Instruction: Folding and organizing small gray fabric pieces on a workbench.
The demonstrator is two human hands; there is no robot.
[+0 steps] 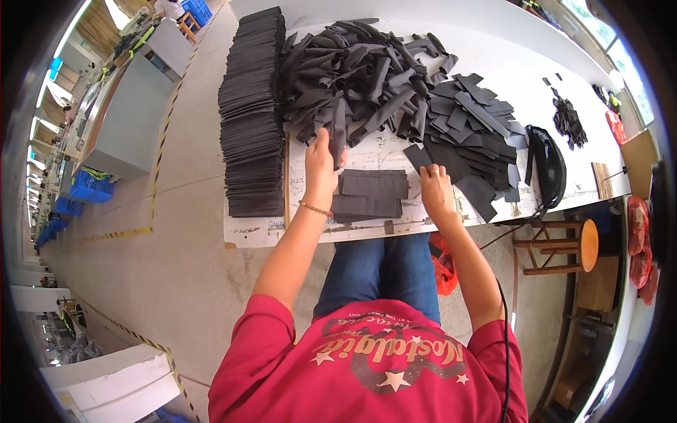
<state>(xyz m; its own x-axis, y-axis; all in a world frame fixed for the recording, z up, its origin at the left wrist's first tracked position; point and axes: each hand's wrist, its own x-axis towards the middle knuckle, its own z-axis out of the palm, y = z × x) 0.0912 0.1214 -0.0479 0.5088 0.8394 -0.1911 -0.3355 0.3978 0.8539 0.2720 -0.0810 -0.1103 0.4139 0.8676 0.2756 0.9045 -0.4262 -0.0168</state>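
My left hand (324,161) is closed around a rolled black fabric tube (339,127), which it holds upright at the near edge of a big heap of similar black tubes (352,67). My right hand (437,189) has its fingers curled onto the end of a flat black strip (417,159), beside a loose pile of flat black pieces (465,116). Between my hands, a low stack of folded black pieces (371,195) lies near the table's front edge. How the fingertips of my right hand grip the strip is partly hidden.
A long, tightly packed row of black pieces (252,120) lines the table's left side. At the right are a black pouch (548,166) with a cord and a small pile of dark bits (568,123). A wooden stool (557,247) stands below the right edge.
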